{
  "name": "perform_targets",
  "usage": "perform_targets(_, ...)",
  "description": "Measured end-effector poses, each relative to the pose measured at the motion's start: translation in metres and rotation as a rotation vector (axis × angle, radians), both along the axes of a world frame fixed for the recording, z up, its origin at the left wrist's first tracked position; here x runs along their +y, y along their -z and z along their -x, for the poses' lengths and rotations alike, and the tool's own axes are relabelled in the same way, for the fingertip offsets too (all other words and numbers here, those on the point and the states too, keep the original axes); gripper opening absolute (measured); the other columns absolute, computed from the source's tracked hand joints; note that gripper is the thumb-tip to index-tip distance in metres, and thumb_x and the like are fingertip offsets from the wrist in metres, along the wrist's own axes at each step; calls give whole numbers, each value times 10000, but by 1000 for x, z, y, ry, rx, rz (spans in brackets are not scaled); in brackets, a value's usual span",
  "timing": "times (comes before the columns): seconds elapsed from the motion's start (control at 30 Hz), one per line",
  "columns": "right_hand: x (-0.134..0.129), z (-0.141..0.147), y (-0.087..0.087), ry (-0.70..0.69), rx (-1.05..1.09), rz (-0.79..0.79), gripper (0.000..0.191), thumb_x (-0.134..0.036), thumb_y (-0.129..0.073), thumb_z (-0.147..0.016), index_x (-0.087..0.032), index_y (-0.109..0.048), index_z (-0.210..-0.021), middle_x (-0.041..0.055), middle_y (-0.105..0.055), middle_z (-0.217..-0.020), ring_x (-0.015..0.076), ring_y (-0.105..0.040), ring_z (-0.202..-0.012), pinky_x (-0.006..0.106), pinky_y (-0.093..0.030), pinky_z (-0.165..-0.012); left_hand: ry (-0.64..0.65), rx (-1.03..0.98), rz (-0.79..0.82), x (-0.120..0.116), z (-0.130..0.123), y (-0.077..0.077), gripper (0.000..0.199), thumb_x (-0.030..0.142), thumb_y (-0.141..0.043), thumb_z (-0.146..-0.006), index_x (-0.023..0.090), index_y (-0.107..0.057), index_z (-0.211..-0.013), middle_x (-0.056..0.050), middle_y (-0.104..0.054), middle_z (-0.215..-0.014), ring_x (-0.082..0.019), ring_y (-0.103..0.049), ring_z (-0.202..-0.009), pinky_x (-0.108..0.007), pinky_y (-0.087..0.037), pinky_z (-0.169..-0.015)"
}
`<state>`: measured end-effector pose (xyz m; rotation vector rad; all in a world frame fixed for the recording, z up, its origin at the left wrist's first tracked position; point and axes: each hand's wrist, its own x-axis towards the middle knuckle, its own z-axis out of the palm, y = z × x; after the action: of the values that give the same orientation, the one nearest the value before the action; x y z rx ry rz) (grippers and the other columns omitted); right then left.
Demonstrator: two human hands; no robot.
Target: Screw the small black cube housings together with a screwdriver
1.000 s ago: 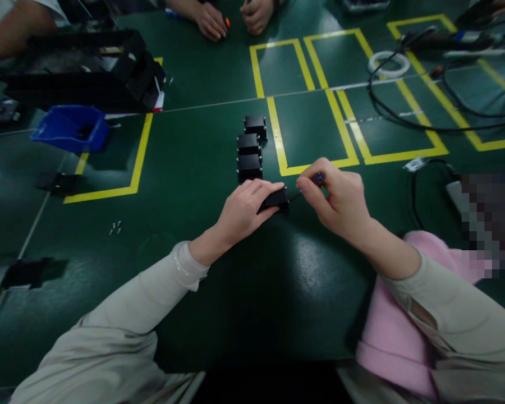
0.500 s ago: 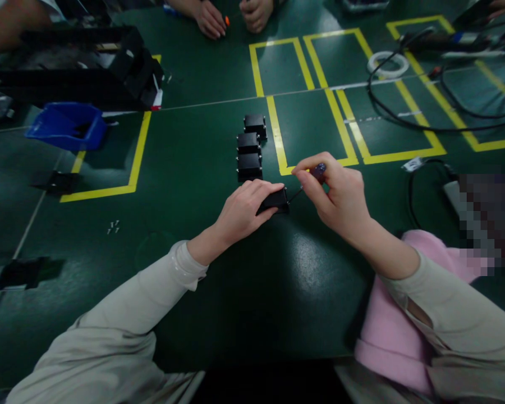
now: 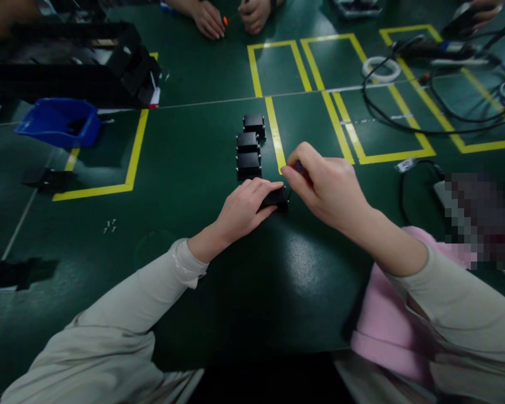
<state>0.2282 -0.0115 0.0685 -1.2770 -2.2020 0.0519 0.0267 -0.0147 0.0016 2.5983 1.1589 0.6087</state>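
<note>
My left hand (image 3: 246, 206) grips a small black box (image 3: 275, 197) flat on the green table, thumb on the near side and fingers over the top. In my right hand (image 3: 326, 182) is a screwdriver (image 3: 302, 170), its dark handle mostly hidden by the fingers. The thin shaft slants down to the box's right end; its tip is too small to make out. Just beyond my left hand stand three similar black boxes, the nearest (image 3: 248, 163), a middle one (image 3: 247, 141) and a far one (image 3: 254, 123).
Several small screws (image 3: 110, 226) lie at left. Beyond them are a blue bin (image 3: 61, 123) and a large black tray (image 3: 67, 67). Another person's hands (image 3: 210, 19) are at the far edge. Black cables (image 3: 408, 128) lie right, pink cloth (image 3: 387, 325) near my right forearm.
My right hand has moved slightly left and up, and the screwdriver stands steeper against the box's end. My left hand keeps its hold. The view has shifted slightly.
</note>
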Motion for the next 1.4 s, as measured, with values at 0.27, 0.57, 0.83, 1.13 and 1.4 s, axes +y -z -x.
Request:
perform_targets(0.27, 5, 6, 8, -2, 123, -90, 346, -396, -411, -1047, -177, -606, -865, -32, -530, -642, 73, -419, -513, 243, -314, -554, 10, -5, 6, 0, -1, -1, 411, 261, -593, -990, 170, -501, -1380, -99, -645, -1238, -258, -590, -1086, -411, -490, -965)
perform_targets(0.57, 5, -1, 16, -84, 214, -197, 266, -308, -468, -1037, -155, -612, -875, -39, -563, -663, 45, -450, -499, 218, -323, -530, 6, -9, 14, 0, 1, -1, 401, 260, -586, -998, 166, -506, -1380, -101, -642, -1252, -254, -592, -1106, -411, -493, -979)
perform_targets(0.83, 2, -2, 10, -21, -18, -147, 243, -251, -385, -1026, -153, -607, -1017, 15, -677, -766, 112, -624, -640, 257, -341, -565, 1, -12, 1, 0, 2, -1, 405, 265, -586, -995, 168, -510, -1381, -103, -646, -1233, -261, -594, -1091, -417, -500, -967)
perform_targets(1.13, -2, -6, 7, 55, -91, -195, 380, -404, -371, -1051, -176, -605, -857, -17, -577, -599, 105, -541, -549, 260, -282, -560, 2, -12, -5, 1, 2, 0, 396, 265, -588, -994, 171, -512, -1372, -98, -641, -1227, -257, -591, -1100, -409, -496, -975)
perform_targets(1.4, -3, -3, 6, 25, -73, -186, 319, -278, -353, -1035, -158, -629, -932, 18, -657, -694, 112, -591, -608, 270, -319, -588, -1, -10, 14, 1, 2, -1, 397, 259, -577, -996, 181, -496, -1377, -95, -636, -1237, -256, -589, -1102, -410, -497, -969)
